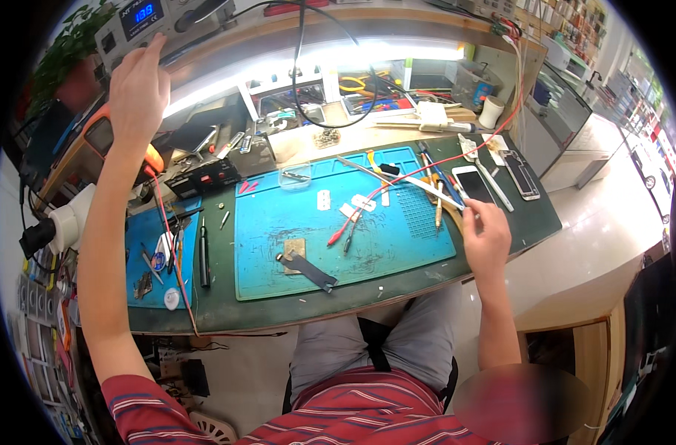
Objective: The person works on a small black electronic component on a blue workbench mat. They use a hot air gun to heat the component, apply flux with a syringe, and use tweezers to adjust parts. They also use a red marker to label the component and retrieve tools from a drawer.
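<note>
Tool (431, 190), slim and white, slants over the right part of the blue mat (405, 261); from my distant post I see its long axis run away and leftward from the right hand (488, 231). That hand's thumb and fingers pinch its near end, nearly closed. I can't clearly make out its far end amid clutter. The left hand (139, 87) reaches the power supply (130, 30), which the upper edge cuts off; its fingers are partly curled, their grip unclear to me.
</note>
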A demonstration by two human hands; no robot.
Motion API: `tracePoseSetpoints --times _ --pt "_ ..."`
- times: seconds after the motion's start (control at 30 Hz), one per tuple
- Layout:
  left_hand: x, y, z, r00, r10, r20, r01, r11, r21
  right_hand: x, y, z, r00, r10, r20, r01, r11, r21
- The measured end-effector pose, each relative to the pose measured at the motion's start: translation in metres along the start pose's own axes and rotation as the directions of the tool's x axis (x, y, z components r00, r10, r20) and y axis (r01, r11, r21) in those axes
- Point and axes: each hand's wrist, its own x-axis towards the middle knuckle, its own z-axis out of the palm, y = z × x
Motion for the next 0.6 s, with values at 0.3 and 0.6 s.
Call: tracePoseSetpoints --times 0.3,0.6 --pt "-0.003 0.001 0.005 1.0 -0.011 -0.008 0.011 1.0 -0.008 0.022 -0.029 0.034 0.956 -0.141 0.257 0.14 0.99 0.021" --pt "0.004 0.005 -0.003 1.0 -0.017 0.022 0.017 1.0 0.018 0.065 -0.057 0.136 0.858 -0.327 0.396 0.401 0.908 -0.12"
